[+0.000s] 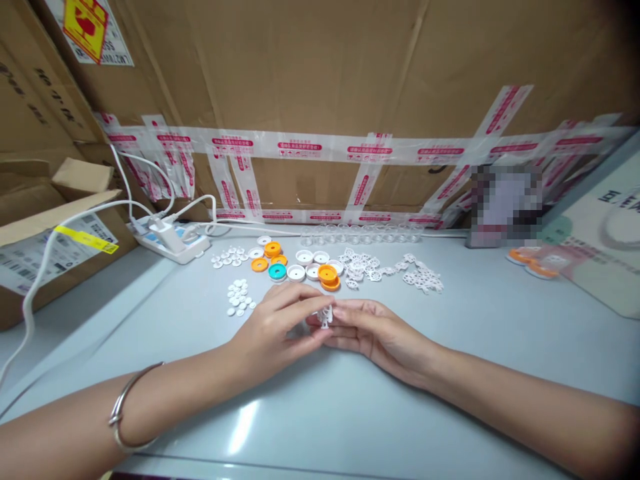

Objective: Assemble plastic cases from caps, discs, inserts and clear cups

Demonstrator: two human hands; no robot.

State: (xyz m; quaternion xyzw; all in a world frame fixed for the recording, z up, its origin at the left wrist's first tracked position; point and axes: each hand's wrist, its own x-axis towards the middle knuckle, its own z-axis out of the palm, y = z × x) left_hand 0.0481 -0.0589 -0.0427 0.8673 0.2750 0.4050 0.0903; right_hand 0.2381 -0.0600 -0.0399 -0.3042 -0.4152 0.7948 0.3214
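Note:
Between my two hands, above the middle of the table, is a small white plastic piece (325, 316). My left hand (280, 325) pinches it between fingers and thumb. The fingertips of my right hand (377, 333) hold it from the other side, with the palm turned partly up. Just beyond the hands lie orange rings (327, 273), white rings (296, 273) and a teal ring (277, 271). White openwork pieces (423, 277) are spread behind my right hand. Small white discs (237, 293) lie beyond my left wrist.
Clear round cups (360, 234) line the back by a large taped carton (300, 80). A power strip (173, 243) with white cables and an open box (65, 247) stand left. Orange-and-white discs (540, 265) lie right, near a blurred object (505, 207).

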